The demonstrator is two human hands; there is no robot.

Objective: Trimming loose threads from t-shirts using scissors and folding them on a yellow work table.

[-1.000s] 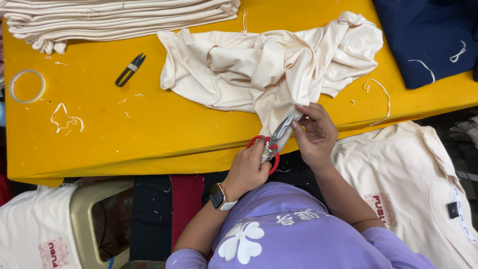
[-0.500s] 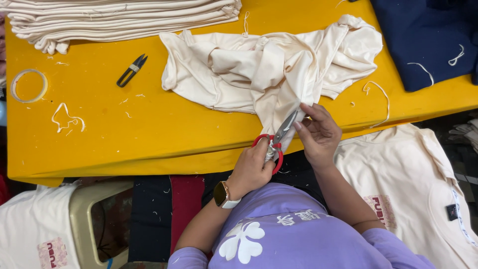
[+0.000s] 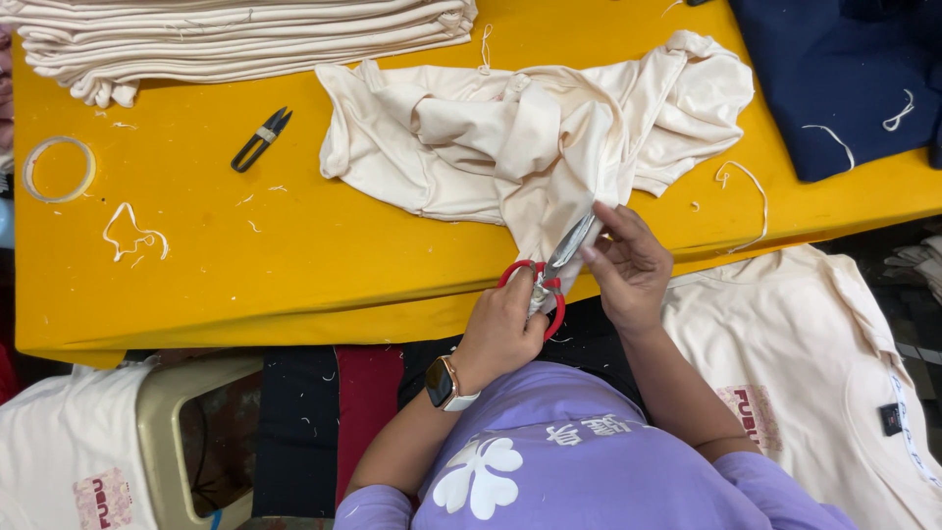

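At table point(image 3: 294, 255) edge | my left hand point(image 3: 505, 329) closed on red-handled scissors point(image 3: 549, 270) | right hand point(image 3: 628, 265) pinching cream garment point(image 3: 510, 147) hem | trimming underway, I judge; folded stack point(image 3: 245, 39) done.

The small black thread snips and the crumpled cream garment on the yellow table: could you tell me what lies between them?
In the head view, only bare yellow table lies between the black thread snips and the cream garment.

Yellow-covered table point(image 3: 294, 265), beige plastic stool point(image 3: 162, 432) below
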